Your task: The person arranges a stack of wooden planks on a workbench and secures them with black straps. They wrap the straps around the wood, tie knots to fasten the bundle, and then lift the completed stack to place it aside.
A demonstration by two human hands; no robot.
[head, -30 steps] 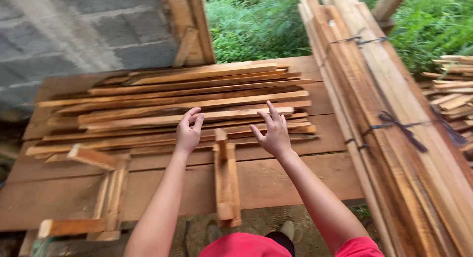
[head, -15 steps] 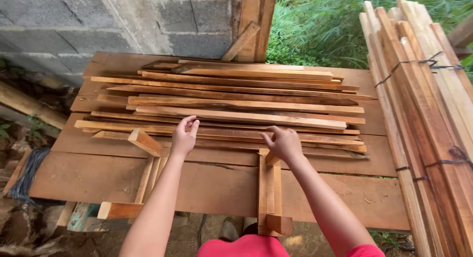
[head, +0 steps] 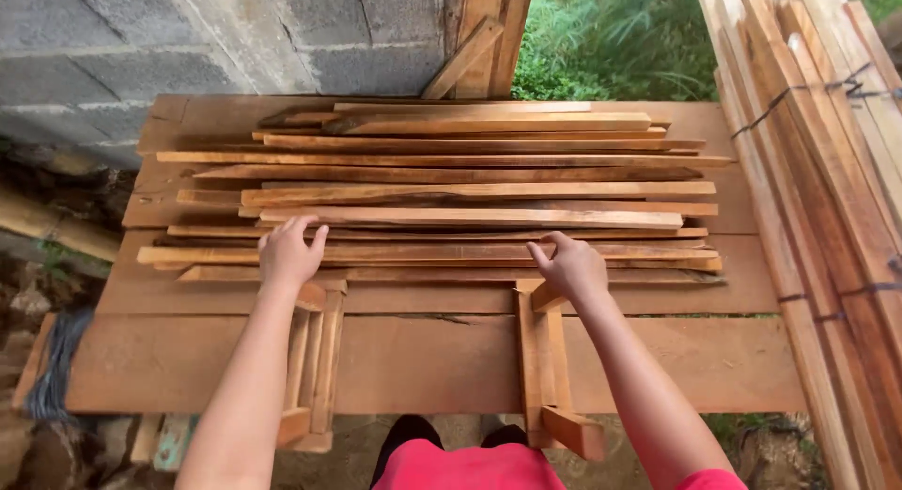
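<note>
Both hands down on slat pile [head: 442,217] across wooden counter [head: 423,358]. Left hand [head: 289,255] flat on front slats, fingers spread. Right hand [head: 570,264] fingers curled loosely on front slat, beside small wooden frame [head: 545,358]. Bundled planks [head: 827,171] far right.

Warm wood tones against grey

Orange-brown slats [head: 442,208] on a reddish-brown table [head: 423,358]; grey block wall [head: 188,39] at eleven o'clock.
</note>
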